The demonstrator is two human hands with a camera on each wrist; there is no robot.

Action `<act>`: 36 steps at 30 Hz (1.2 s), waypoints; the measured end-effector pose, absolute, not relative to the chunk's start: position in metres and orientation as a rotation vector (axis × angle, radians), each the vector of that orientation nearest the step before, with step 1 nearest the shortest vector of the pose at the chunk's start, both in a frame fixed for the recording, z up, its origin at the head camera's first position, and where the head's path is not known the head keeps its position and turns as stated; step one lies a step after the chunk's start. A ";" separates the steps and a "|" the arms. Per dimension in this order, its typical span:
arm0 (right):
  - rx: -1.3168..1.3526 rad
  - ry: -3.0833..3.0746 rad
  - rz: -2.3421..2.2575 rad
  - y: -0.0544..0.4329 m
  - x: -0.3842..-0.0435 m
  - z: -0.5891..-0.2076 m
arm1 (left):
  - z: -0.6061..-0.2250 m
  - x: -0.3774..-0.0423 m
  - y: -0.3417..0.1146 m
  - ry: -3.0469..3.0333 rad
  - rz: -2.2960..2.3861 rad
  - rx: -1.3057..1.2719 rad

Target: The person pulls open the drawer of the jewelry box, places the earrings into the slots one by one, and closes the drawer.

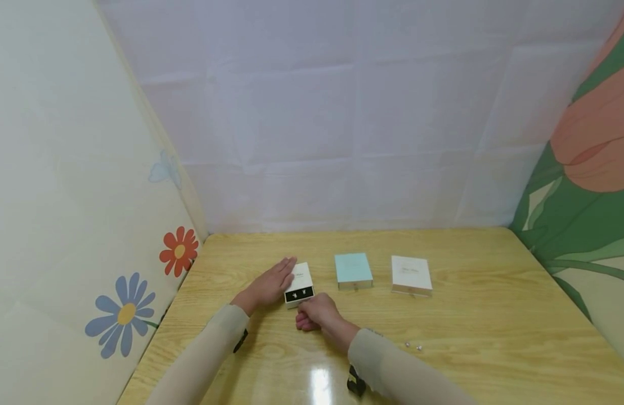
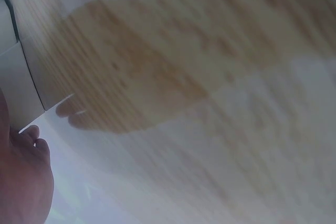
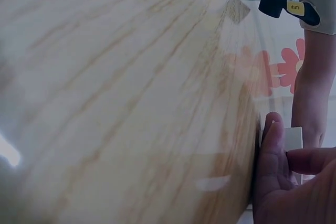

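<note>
A white jewelry box [image 1: 302,274] lies on the table with its drawer partly out at the near end. Two small earrings [image 1: 304,292] show on the drawer's black insert [image 1: 299,296]. My left hand [image 1: 272,284] rests along the box's left side and top, fingers extended; its fingertips also appear by a box corner in the left wrist view. At the drawer's front edge, my right hand [image 1: 318,313] has its fingers curled. In the right wrist view its thumb [image 3: 310,160] meets the forefinger beside the box, pinching at the drawer front; what lies between them is hidden.
A teal box [image 1: 353,267] and another white box [image 1: 411,273] stand to the right, both closed. Two tiny shiny pieces [image 1: 419,348] lie near my right forearm. A white cloth wall [image 1: 352,140] rises behind the wooden table [image 1: 474,315].
</note>
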State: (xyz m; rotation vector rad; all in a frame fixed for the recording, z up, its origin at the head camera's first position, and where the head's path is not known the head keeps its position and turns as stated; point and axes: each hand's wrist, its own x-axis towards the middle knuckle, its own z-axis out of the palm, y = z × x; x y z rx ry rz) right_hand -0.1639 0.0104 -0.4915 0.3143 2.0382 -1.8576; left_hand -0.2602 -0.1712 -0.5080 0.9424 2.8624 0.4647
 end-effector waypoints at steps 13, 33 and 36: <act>0.320 2.041 -1.856 0.010 -0.167 -0.490 | -0.506 -0.259 -0.171 2.859 0.421 0.939; 0.313 2.032 -1.855 0.010 -0.176 -0.492 | -0.507 -0.260 -0.170 2.850 0.407 0.931; 0.313 2.035 -1.845 0.010 -0.176 -0.492 | -0.507 -0.260 -0.170 2.851 0.420 0.930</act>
